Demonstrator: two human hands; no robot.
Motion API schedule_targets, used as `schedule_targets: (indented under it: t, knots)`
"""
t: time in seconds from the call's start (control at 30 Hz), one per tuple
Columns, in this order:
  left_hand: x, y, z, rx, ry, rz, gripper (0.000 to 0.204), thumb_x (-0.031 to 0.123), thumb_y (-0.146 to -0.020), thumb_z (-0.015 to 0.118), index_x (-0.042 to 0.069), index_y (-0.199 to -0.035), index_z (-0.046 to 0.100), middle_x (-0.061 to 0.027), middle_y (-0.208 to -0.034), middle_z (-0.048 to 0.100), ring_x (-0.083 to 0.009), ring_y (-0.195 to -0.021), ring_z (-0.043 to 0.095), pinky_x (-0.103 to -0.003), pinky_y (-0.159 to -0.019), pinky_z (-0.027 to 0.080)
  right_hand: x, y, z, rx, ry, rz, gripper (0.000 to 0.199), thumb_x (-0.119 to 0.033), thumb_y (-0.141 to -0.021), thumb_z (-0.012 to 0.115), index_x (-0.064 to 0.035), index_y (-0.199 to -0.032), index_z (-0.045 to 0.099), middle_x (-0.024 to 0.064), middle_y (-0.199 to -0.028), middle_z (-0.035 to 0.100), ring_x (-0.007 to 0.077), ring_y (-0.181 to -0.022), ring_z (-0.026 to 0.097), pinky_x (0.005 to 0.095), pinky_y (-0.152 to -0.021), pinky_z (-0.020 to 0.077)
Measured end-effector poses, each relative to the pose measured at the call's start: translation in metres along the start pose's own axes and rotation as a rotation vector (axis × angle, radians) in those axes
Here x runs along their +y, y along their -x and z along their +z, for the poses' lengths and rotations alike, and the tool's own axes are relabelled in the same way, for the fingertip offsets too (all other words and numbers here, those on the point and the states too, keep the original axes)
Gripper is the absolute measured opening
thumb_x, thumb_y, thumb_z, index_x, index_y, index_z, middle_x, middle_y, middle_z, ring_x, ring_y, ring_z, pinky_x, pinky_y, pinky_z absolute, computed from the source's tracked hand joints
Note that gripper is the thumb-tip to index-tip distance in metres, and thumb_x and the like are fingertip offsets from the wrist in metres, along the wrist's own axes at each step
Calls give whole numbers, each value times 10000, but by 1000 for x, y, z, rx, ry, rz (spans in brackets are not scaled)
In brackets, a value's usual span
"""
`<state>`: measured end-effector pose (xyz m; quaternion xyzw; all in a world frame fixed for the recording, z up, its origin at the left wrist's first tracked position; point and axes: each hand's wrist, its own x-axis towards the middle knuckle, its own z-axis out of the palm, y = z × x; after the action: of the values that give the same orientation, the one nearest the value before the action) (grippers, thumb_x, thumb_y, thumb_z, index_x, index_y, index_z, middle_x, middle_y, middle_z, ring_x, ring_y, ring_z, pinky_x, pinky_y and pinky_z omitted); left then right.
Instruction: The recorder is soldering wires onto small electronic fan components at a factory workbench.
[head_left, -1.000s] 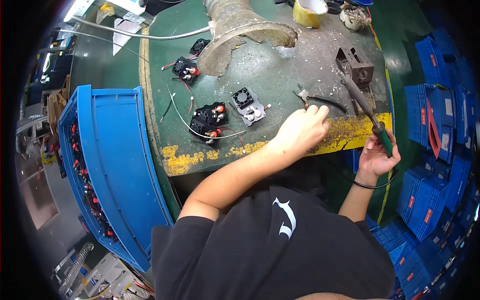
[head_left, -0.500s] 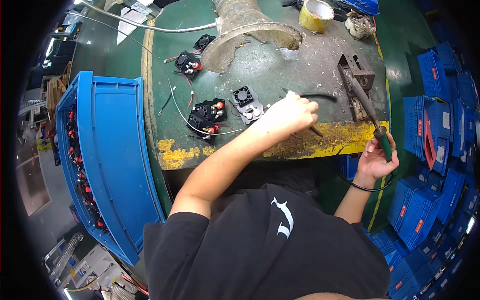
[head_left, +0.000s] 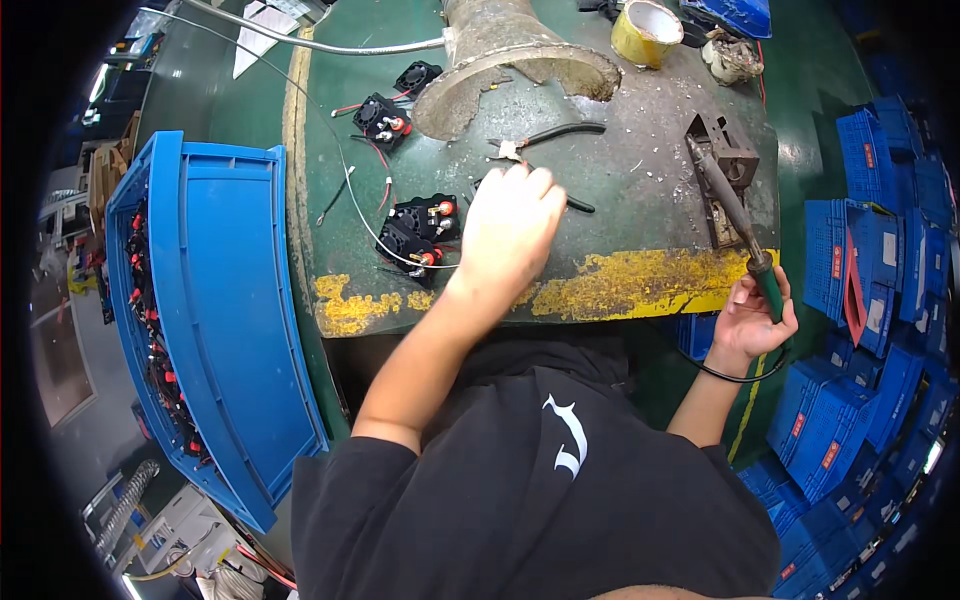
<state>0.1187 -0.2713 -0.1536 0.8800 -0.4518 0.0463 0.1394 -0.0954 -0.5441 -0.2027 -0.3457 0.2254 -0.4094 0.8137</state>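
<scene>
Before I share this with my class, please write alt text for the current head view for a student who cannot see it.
A person's right hand holds a green-handled soldering iron, its tip at a metal stand; the left hand is over a worn green workbench, beside pliers. Black fan units with red parts lie to its left.

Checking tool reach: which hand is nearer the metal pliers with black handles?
Left. The left hand is at the pliers, partly covering them; contact unclear. The right hand, gripping a green-handled soldering iron, is well to their right.
</scene>
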Motion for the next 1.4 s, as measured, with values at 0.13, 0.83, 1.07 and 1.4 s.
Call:
schedule_targets:
  t: [0.13,0.83,1.07,1.4]
  knots:
    - [21,55,-8,141,299,-267,201,148,-853,782,34,-942,643,-114,-947,616,-313,-770,640,-387,-656,528,3,-3,6,-7,3,19,559,-418,-982,416,5,-1244,672,276,-910,717,255,-591,616,292,-457,462]
    - [4,83,13,232,354,-632,165,175,-891,777,42,-969,720,-101,-802,635,-267,-663,648,-386,-608,512,17,5,35,-170,33,119,558,-403,-958,443,19,-1232,684,265,-1007,737,266,-598,610,304,-488,458]
    - [8,79,23,246,394,-599,149,137,-901,745,50,-999,674,-117,-936,588,-302,-710,663,-398,-616,523,21,7,33,-143,31,123,563,-408,-955,438,17,-1232,682,272,-994,735,264,-575,600,312,-477,451]
    - [-1,71,0,200,262,-484,156,81,-879,712,41,-1024,671,-117,-995,600,-307,-860,647,-400,-712,521,20,14,36,-127,32,114,554,-413,-962,424,5,-1216,685,285,-955,721,265,-572,595,309,-474,453]
